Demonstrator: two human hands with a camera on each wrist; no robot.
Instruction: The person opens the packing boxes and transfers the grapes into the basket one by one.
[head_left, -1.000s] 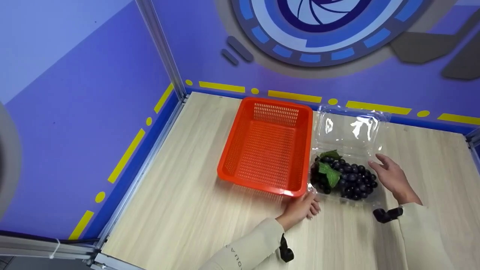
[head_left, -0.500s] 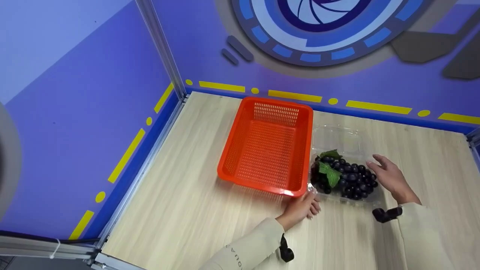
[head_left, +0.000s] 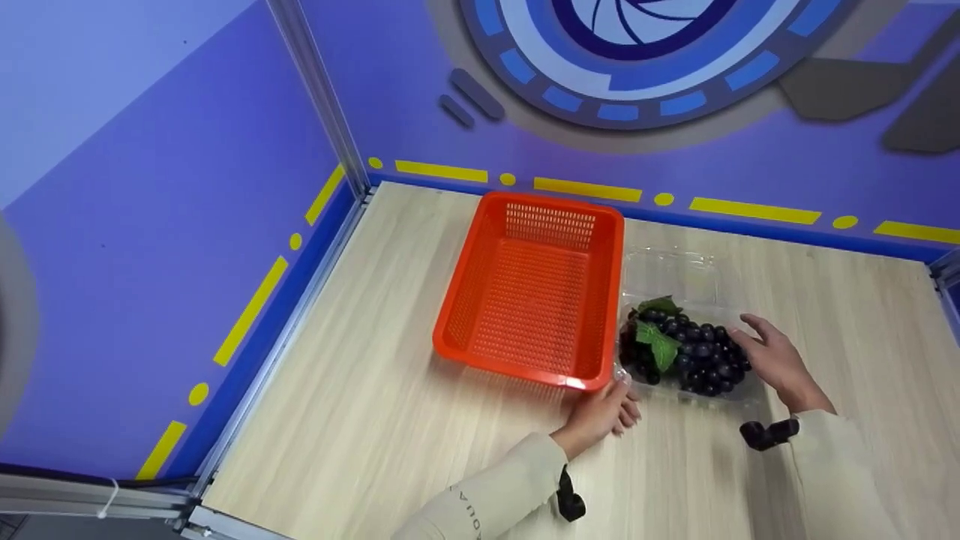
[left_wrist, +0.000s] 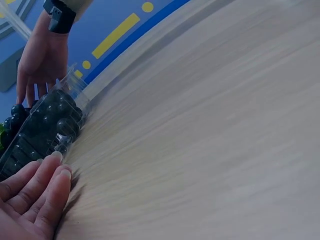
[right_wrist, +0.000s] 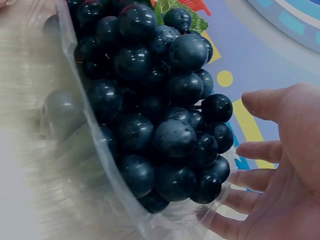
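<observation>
A bunch of dark purple grapes [head_left: 709, 356] with green leaves [head_left: 658, 345] lies in a clear plastic clamshell container [head_left: 739, 394], its lid [head_left: 671, 277] folded back behind it. My right hand [head_left: 780, 364] is at the container's right end, fingers spread and fairly straight; in the right wrist view its fingertips are right beside the grapes. My left hand [head_left: 600, 416] is at the container's front left corner, its fingers loosely bent. In the left wrist view the fingertips [left_wrist: 59, 165] are at the clear plastic edge, and the grapes show through the wall.
A red-orange plastic basket [head_left: 442, 330] with a mesh bottom stands directly left of the container, close to my left hand. Purple and blue panels [head_left: 420, 97] border the wooden table [head_left: 390, 450] at the back and left.
The clear lid, seen higher and larger a second ago, has dropped back lower behind the container. My right hand has shifted slightly toward the grapes. My left hand stays put.
</observation>
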